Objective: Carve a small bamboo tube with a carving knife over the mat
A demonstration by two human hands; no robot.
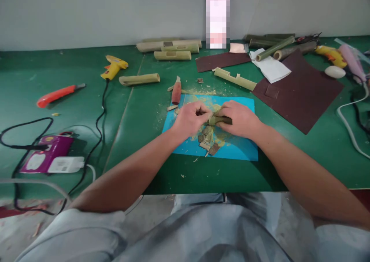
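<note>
Over a blue sheet (245, 150), my right hand (239, 117) is closed around a short green-brown bamboo piece (220, 120), which lies roughly level. My left hand (190, 117) pinches at the left end of that piece, thumb and fingertips together; whether a small thing is also between them is hidden. Below the hands, bamboo chips (214, 149) and fine shavings are scattered on the sheet. A carving knife with a reddish wooden handle (176, 93) lies beyond my left hand, at the sheet's upper left edge, its blade pointing away.
Cut bamboo tubes (172, 55) lie along the back, with a notched one (234, 79) nearer. Left are a yellow glue gun (114, 67), a red-handled cutter (58, 95) and a purple power strip (47, 152) with cables. Right are brown sheets (306, 96) and a white egg-shaped object (334, 72).
</note>
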